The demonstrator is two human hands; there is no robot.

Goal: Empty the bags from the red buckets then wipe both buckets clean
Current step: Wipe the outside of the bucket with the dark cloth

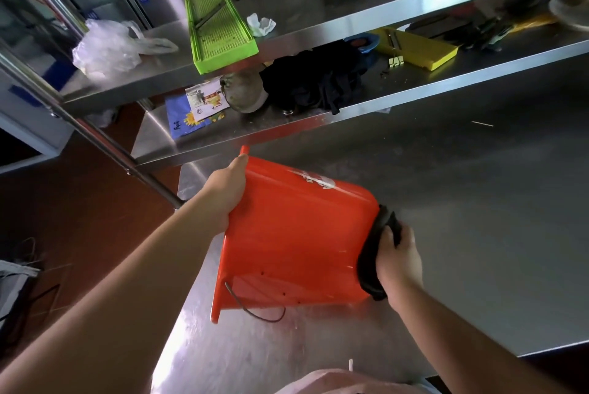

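- On the shiny steel counter [462, 202], under two steel shelves [318, 33], one red bucket [296, 234] lies tipped on its side. Its open top points left and its bottom points right. Only this one bucket shows; I cannot see the second one.
- Bucket first: no bag shows on it, and its thin wire handle [255, 310] hangs loose near the rim.
- Left hand [228, 189] grips the rim at the top edge. I think it should hold tight so the bucket does not roll while it gets rubbed.
- Right hand [398, 261] curls around a dark cloth [377, 244] and presses it on the bucket's bottom. The two hands are well apart, one at each end.
- To wipe well, I would push the cloth flat, go round the whole bottom edge, then turn the bucket a bit and do the sides and the inside too.
- Small dark spots [282, 292] sit low on the side; they may need a rub.
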